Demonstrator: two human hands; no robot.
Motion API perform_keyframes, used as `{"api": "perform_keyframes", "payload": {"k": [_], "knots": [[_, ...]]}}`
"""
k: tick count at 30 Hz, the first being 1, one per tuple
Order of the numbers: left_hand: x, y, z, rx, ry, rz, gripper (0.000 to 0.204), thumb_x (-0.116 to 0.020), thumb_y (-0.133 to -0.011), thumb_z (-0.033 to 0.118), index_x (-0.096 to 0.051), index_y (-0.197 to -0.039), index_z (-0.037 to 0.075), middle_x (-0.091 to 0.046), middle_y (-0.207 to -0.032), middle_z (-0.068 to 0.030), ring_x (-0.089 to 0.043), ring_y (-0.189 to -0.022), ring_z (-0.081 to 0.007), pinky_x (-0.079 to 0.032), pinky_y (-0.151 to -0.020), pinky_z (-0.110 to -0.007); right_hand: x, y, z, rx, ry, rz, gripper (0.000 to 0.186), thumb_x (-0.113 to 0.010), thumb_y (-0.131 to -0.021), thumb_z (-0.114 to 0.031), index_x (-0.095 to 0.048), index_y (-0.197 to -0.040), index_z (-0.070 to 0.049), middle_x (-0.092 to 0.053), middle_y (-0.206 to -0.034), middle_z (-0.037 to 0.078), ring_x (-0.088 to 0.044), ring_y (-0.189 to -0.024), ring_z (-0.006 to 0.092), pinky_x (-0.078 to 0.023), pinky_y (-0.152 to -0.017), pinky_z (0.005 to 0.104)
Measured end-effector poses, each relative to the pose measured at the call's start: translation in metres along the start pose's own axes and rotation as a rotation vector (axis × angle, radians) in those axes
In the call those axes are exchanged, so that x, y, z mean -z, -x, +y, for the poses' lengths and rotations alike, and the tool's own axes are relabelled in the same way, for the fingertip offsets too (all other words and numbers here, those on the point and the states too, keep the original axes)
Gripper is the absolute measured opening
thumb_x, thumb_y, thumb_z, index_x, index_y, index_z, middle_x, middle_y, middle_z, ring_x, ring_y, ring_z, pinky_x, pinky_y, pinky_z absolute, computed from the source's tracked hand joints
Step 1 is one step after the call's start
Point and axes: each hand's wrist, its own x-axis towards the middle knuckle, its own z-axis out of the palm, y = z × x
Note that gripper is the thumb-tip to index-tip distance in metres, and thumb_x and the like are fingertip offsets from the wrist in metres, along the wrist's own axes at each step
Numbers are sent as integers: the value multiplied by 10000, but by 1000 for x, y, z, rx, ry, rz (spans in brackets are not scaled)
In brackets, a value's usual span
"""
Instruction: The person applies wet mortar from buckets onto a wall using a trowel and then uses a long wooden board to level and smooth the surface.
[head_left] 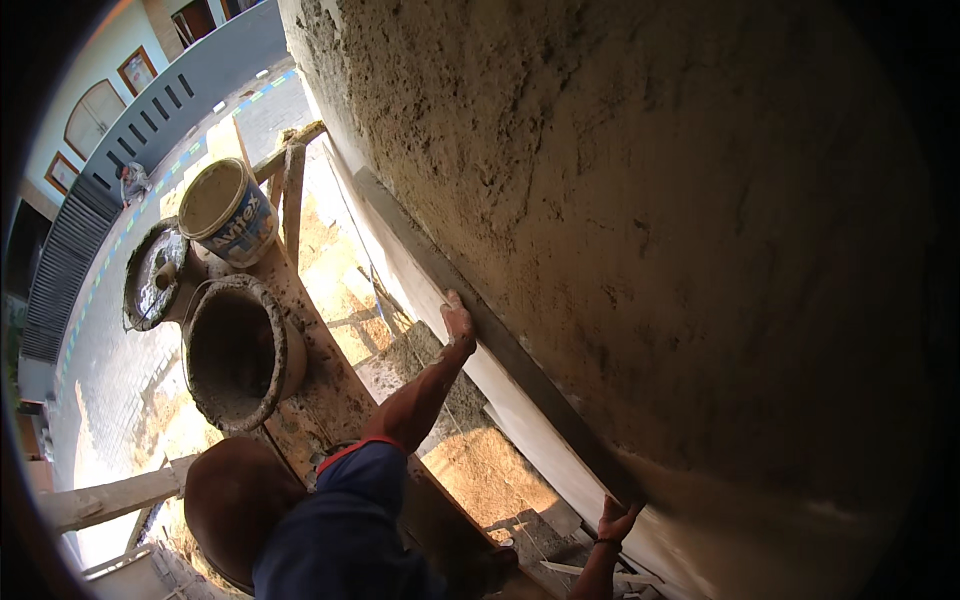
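Where the plastered wall meets the paler strip below it, these things are seen:

Straightedge: a long grey metal straightedge [480,330] is laid flat against the wall, running diagonally from the upper middle of the frame down to the lower right.

Wall: a rough wall [650,200] coated in wet brownish plaster fills the right and upper part of the frame; a smoother pale band is seen under the straightedge.

Left hand: the left hand [458,322] is pressed on the straightedge near the centre of the frame, fingers laid flat along its lower edge, not curled round it; the bare forearm rises to it from a blue sleeve with a red hem.

Right hand: the right hand [615,520] is set at the lower end of the straightedge, lower right of centre, fingers spread open against it; a dark band is worn at the wrist.

Plank: a mortar-spattered wooden plank [330,390] is seen left of centre, crossing toward the lower middle.

Buckets: a grey mortar-crusted bucket [240,350] stands on the plank; a white plastic bucket [228,210] with a blue label stands beyond it, upper left; a shallow dirty pan [152,275] lies just beside them.

Ground: a paved yard [110,380] is seen far below at the left edge.
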Motion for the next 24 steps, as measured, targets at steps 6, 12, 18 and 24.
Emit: {"api": "perform_keyframes", "payload": {"k": [6, 12, 18, 24], "knots": [[-9, -31, 56, -111, -57, 73, 655, -414, -896, 497, -451, -1050, -139, -547, -976, -294, -543, -891, -361, -412, -801, -439, -36, -5, 27, 12, -21, -5, 344, -594, -832, -318, -544, -1139, -171, -591, -1056, 16, -573, -934, 198, -551, -716, 379], [-8, -26, 141, -242, -174, 101, 660, -412, -896, 507, -482, -942, -148, -568, -863, -307, -560, -809, -404, -424, -719, -455, -72, 6, 31, -73, -137, -70, 328, -580, -846, -299, -552, -1134, -144, -606, -1087, 51, -593, -956, 224, -540, -779, 397], [-11, 8, 109, -170, -199, 100, 676, -400, -895, 514, -439, -1061, -140, -551, -972, -333, -551, -918, -439, -419, -786, -472, -57, 17, 16, -20, -76, -37, 367, -577, -852, -329, -541, -1158, -131, -605, -1101, 59, -600, -950, 221, -549, -755, 382], [-7, 38, 2, -18, -312, 59, 711, -375, -887, 554, -419, -1058, -134, -530, -1023, -360, -534, -957, -455, -408, -805, -477, 20, 0, -20, -26, -6, 37, 391, -574, -843, -370, -537, -1167, -154, -604, -1096, 43, -602, -935, 203, -555, -687, 349]]}}
